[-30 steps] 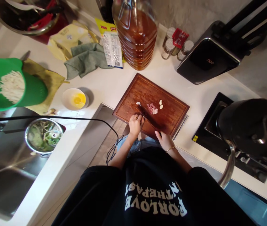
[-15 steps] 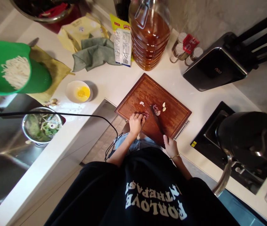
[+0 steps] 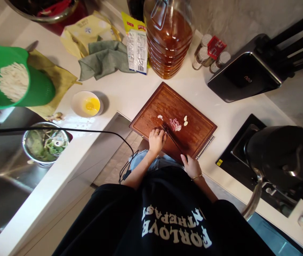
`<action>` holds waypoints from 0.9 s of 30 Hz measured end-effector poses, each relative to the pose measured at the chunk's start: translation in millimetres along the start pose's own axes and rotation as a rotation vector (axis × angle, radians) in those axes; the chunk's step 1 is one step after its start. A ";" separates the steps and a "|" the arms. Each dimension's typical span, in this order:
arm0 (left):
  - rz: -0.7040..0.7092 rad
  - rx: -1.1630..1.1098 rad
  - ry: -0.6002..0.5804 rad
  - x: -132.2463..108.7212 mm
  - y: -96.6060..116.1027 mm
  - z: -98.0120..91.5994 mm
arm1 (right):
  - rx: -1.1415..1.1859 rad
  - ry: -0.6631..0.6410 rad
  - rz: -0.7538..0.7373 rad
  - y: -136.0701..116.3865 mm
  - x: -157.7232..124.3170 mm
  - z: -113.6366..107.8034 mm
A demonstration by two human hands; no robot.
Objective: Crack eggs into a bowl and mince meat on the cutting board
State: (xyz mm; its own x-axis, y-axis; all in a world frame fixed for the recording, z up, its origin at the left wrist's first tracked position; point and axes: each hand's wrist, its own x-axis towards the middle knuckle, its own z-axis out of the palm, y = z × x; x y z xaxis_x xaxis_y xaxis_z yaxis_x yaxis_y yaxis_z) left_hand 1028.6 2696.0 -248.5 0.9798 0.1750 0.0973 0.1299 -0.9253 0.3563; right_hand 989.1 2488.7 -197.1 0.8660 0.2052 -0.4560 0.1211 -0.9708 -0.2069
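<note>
In the head view, my only feed out here, I have the knife (image 3: pixel 173 139) low over the near half of the wooden cutting board (image 3: pixel 162 97), between the two hands. The right hand (image 3: pixel 191 166) is closed around its handle at the board's near edge. The left hand (image 3: pixel 157 139) rests with curled fingers on the board, just beside the front of the blade; whether it pins a piece there I can't tell, because the fingers hide the spot. The knife's long axis runs diagonally, handle toward the body and lower right, tip forward and to the left, close by those fingertips. I judge the blade stiff and thin, of moderate weight, likely slick if wet, so the handle is the place to take hold, with the other fingers tucked back from the edge. The pinkish chopped bits (image 3: pixel 175 125) lie in a loose heap beyond the blade and look soft, light and moist, easier gathered than pinched. Two pale cloves (image 3: pixel 185 123) sit just right of them, small, firm and probably prone to roll; white bits (image 3: pixel 160 116) lie apart to the left.
</note>
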 end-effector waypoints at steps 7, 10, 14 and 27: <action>0.028 -0.086 -0.003 2.0 1.9 -0.4 | -0.055 -0.034 0.025 -7.6 5.8 -2.4; 0.036 -0.093 -0.016 3.2 1.3 -1.1 | -0.087 -0.046 0.045 -18.0 15.5 -5.4; 0.011 -0.112 -0.007 5.6 -1.5 0.6 | -0.093 -0.022 0.029 -17.0 20.1 -3.1; 0.050 -0.132 0.067 -3.9 -10.9 5.3 | 0.396 0.075 -0.005 32.1 13.4 7.9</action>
State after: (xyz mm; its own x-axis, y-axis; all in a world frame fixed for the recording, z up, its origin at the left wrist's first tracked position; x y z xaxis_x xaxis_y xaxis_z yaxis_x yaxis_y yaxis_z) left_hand 1024.1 2703.6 -257.7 0.9715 0.1563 0.1781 0.0561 -0.8820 0.4678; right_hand 1000.7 2461.3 -216.7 0.9007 0.1857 -0.3928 -0.0584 -0.8440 -0.5331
